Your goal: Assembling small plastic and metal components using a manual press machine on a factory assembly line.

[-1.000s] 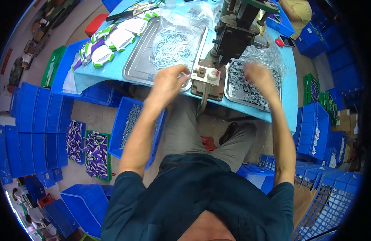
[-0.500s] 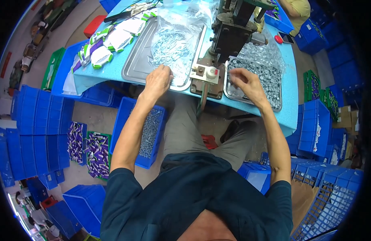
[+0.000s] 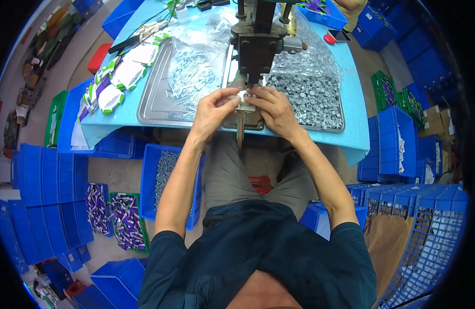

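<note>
Both my hands meet at the small pale fixture (image 3: 246,106) at the base of a dark bench press (image 3: 255,49). My left hand (image 3: 212,112) is closed in a pinch at the fixture's left side; whatever lies between thumb and fingers is too small to make out. From the right, my right hand (image 3: 279,112) reaches in with its fingers bent together over the fixture, and their tips hide what they hold. Left of the press, thin metal pins (image 3: 193,74) lie in a plastic bag on a metal tray (image 3: 151,105). On the right, small grey metal bushings (image 3: 312,100) fill another tray.
White, green and purple packs (image 3: 126,74) are heaped at the table's left. A phone (image 3: 340,36) and a red round object (image 3: 329,39) lie at the far right. Below the table stands a blue bin (image 3: 193,219) of small metal parts. Blue crates (image 3: 386,144) crowd both sides.
My left hand has moved right from the pin tray to the fixture. My right hand has moved left from the bushing tray to the same spot. The view has shifted slightly.
</note>
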A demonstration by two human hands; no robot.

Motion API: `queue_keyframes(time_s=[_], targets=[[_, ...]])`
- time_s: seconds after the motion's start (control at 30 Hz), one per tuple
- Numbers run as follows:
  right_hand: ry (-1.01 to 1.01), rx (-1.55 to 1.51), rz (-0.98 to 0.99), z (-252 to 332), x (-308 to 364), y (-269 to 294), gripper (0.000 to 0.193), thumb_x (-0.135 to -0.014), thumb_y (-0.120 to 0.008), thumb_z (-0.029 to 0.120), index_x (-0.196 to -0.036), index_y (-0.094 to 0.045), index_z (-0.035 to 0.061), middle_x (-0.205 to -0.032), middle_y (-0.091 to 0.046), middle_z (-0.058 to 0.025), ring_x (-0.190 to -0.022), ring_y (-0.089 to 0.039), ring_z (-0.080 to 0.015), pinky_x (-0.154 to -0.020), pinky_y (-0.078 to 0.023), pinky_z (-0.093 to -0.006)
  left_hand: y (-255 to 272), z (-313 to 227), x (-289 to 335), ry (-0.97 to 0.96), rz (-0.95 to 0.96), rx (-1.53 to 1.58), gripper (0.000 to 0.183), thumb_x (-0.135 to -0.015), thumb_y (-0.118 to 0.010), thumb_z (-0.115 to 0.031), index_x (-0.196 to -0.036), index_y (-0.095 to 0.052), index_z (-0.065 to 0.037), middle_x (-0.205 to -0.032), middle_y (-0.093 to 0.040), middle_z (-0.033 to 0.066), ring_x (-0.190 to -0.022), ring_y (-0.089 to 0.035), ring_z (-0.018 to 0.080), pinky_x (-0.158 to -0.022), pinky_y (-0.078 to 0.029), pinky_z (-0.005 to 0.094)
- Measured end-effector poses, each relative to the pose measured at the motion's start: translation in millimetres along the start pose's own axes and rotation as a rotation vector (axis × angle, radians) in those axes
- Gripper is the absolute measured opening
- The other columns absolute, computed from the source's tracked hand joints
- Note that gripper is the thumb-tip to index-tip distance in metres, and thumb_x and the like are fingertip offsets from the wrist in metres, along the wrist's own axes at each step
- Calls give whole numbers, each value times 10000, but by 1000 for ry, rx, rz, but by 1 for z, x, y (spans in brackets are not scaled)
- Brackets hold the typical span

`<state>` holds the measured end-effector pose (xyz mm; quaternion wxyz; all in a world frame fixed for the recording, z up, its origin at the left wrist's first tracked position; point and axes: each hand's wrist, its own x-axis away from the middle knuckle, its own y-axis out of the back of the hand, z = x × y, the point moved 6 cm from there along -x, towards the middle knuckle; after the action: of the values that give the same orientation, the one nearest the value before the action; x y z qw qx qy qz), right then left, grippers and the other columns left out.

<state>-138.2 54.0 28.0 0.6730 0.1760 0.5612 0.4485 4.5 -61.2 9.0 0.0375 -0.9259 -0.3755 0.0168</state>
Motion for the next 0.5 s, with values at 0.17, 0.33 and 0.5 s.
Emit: queue_keyframes(time_s=[0.17,0.33,0.5], targets=[[-19,-91,-3,-10,4,-3,461,-780,-614,-23,-1192,-703,164,-1278,-647,-28,-1169,-586,-272,-929,-466,-404,-16,7,-17,-70,-61,62,184,-952,-696,-117,-1096,-722,-4,-821,-667,-7,-678,-563,36,-580,-434,176],[-44,-138,-38,-13,7,-6,445,-808,-604,-31,-1196,-704,162,-1286,-645,-34,-1159,-589,-279,-944,-471,-410,-23,11,-21,-105,-178,-7,135,-945,-708,-113,-1016,-715,1,-775,-658,-12,-638,-546,34,-551,-420,176],[-40,-162,-39,-13,8,-8,443,-812,-597,-38,-1203,-700,145,-1282,-643,-53,-1146,-592,-296,-959,-475,-423,-23,9,-19,-200,-233,-130,122,-915,-731,-93,-986,-722,6,-759,-682,9,-655,-591,49,-571,-467,213]])
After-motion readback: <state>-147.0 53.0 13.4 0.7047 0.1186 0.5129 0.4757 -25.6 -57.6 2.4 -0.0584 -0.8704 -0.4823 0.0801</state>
